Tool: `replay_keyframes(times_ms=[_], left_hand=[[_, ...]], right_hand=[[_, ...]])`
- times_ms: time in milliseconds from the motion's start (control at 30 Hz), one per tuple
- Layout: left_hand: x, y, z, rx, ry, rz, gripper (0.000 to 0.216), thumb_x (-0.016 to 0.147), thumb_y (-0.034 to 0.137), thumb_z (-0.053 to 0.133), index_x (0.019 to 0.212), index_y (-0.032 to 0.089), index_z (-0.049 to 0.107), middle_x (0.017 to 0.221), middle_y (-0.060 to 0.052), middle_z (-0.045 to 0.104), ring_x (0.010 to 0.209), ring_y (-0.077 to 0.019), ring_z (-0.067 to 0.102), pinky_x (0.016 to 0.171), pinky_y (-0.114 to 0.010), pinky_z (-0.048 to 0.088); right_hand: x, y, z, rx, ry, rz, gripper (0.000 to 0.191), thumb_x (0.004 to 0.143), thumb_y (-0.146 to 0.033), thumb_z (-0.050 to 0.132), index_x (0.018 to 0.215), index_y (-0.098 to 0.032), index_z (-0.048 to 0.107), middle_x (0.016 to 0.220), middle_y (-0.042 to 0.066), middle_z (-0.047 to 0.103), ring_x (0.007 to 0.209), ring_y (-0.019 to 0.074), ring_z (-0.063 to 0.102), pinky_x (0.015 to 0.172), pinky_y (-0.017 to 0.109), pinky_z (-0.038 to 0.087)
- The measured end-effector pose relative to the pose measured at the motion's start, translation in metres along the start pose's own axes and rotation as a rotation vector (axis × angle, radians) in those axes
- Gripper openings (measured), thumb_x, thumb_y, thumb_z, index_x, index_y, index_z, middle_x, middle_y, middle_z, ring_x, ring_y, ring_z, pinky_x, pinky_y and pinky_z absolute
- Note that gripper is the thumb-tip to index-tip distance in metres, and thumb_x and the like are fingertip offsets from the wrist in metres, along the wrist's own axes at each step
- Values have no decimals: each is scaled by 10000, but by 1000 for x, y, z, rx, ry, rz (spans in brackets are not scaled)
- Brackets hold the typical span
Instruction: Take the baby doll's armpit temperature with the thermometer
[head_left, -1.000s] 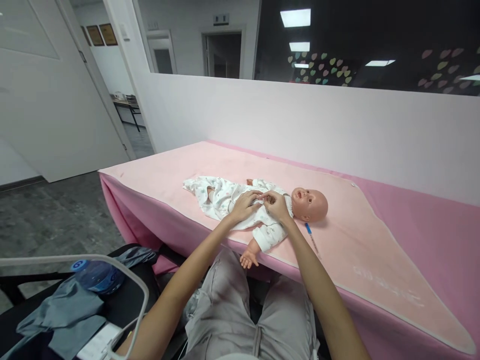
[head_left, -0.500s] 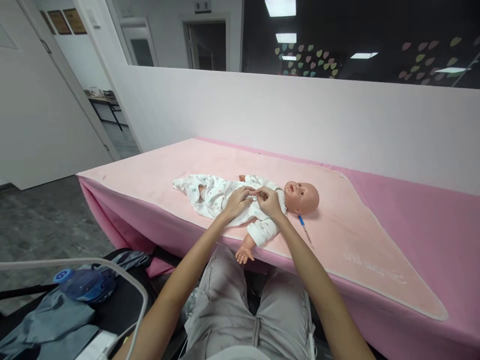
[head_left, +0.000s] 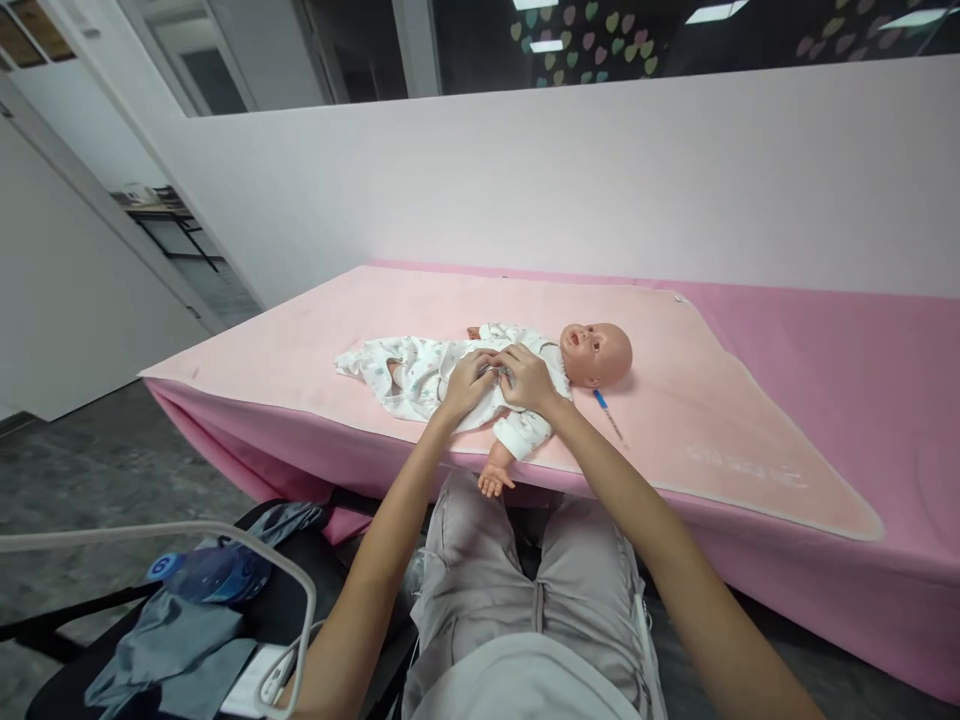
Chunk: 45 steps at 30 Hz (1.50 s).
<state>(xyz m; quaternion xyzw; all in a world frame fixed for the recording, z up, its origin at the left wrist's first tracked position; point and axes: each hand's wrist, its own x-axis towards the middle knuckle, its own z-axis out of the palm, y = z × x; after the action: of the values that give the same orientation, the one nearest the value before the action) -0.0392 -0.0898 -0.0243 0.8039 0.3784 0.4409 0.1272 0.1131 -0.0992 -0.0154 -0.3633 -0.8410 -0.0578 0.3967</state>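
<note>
A baby doll point(head_left: 596, 354) lies on its back with its head to the right. It wears white printed baby clothes point(head_left: 420, 372). My left hand point(head_left: 468, 384) rests on the belly with its fingers bent and pressed together on the fabric. Against its fingertips, my right hand point(head_left: 527, 376) is curled over the chest, gripping the front of the garment. The fingers hide most of the bit of cloth between them. One doll arm point(head_left: 495, 478) sticks out over the near table edge, palm up. Beside the head lies a slim stick with a blue end point(head_left: 601, 399).
A pale pink mat point(head_left: 720, 400) covers much of the pink-draped table point(head_left: 885, 380), with a white wall point(head_left: 600, 180) behind. To my left, a chair holds a water bottle point(head_left: 214, 574), a grey cloth point(head_left: 169, 640) and a white cable point(head_left: 300, 580).
My view has tilted and shifted. My right hand has turned flatter, its fingers now covering more of the cloth beside my left fingertips. The doll lies as before.
</note>
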Motion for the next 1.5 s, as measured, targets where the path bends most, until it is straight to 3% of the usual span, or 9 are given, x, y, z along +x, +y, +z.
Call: replay_keyframes(times_ms=[500,767,1000,1233,1500], left_hand=[[0,7,-3,-198,33,-58,214,852,249,445,972,165,600,997,-58,637,944,-187,571,876,-322,428],[0,5,-3,-214,57,-23,188,843,250,467,920,166,616,952,-47,646,915,-177,582,861,-312,439],[-1,8,-4,-186,63,-79,220,841,280,462,959,166,609,973,-57,650,928,-194,584,866,-332,441],[0,4,-2,-189,45,-16,202,829,221,457,911,166,634,977,-52,655,947,-185,582,902,-331,429],[0,0,-2,-183,74,16,200,824,240,474,883,179,655,979,-46,662,955,-186,585,899,-335,428]], right_hand=[[0,-3,0,30,32,25,324,723,-90,439,1019,-180,535,948,77,566,927,221,493,826,326,405],[-2,1,6,25,74,-13,319,729,-99,423,1019,-165,536,897,84,594,880,220,520,803,338,413],[-2,0,6,37,99,-34,368,738,-104,404,1075,-178,533,928,77,606,889,210,520,823,339,395],[-2,-1,4,-36,74,9,328,722,-128,449,1031,-154,558,855,80,595,839,226,496,805,349,362],[1,-3,0,-77,20,39,321,778,-160,437,1082,-156,540,912,100,594,895,244,485,837,365,328]])
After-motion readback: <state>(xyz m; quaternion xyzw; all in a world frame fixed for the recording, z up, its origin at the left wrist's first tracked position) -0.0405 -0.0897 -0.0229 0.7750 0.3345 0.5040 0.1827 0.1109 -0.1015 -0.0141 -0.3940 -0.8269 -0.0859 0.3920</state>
